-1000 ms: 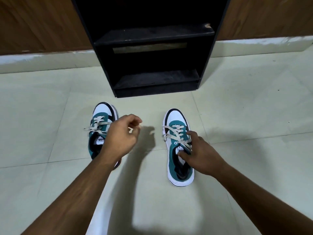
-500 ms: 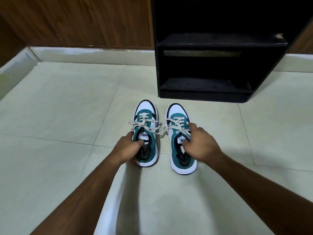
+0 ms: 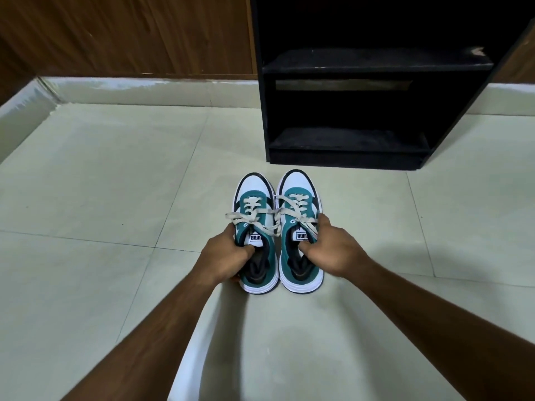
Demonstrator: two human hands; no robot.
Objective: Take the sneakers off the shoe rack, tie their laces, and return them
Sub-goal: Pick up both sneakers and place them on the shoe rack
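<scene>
Two teal, white and black sneakers stand side by side on the floor, toes toward the rack. My left hand (image 3: 224, 256) grips the left sneaker (image 3: 254, 195) at its collar, thumb inside the opening. My right hand (image 3: 333, 250) grips the right sneaker (image 3: 298, 192) the same way, thumb inside and fingers on the outer side. Their beige laces (image 3: 260, 219) are tied in bows that cross between the two shoes. The black shoe rack (image 3: 362, 157) stands just beyond the toes, both visible shelves bare.
Pale floor tiles (image 3: 101, 183) spread to the left and right of the shoes. A wood-panelled wall (image 3: 130, 33) with a white skirting (image 3: 144, 88) runs behind the rack and turns a corner at the far left.
My left hand went from hovering over the left sneaker to gripping its collar. The two sneakers, apart a second ago, now stand pressed together. The view has swung left, so the rack sits further right.
</scene>
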